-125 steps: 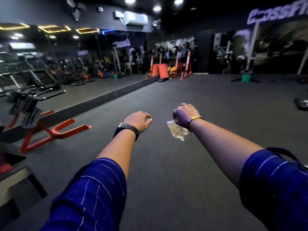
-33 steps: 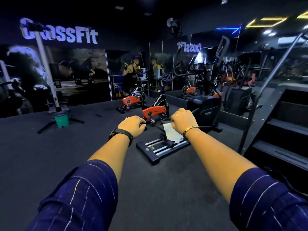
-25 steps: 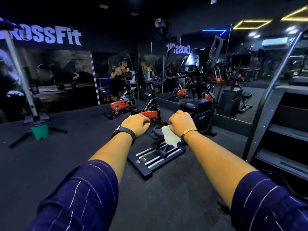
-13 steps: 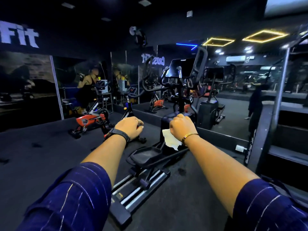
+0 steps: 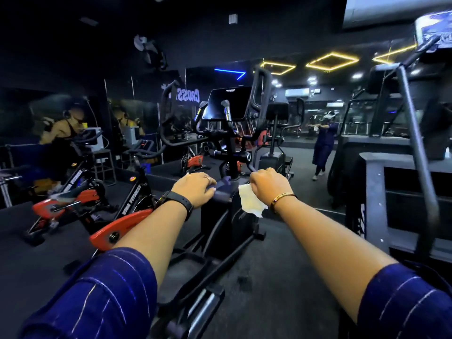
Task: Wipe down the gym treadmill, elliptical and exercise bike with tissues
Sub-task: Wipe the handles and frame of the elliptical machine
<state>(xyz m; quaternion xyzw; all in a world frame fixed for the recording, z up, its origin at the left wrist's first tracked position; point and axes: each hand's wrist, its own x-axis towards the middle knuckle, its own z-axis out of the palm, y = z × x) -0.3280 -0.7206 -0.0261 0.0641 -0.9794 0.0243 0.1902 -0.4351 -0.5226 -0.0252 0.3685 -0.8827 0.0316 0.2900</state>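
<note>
Head view, counted: two hands, one tissue (image 5: 251, 203), one elliptical (image 5: 216, 222) dead ahead, and at left two red exercise machines, near bike (image 5: 119, 228) and far bike (image 5: 64, 204). Right hand (image 5: 267, 187) clenched round the tissue, white sheet hanging below the fist, near the elliptical's dark housing. Left hand (image 5: 195, 190) with fingers loosely curled, grasping nothing. Against half a second ago: nearer the elliptical, bikes slid further left, same grip on the tissue.
</note>
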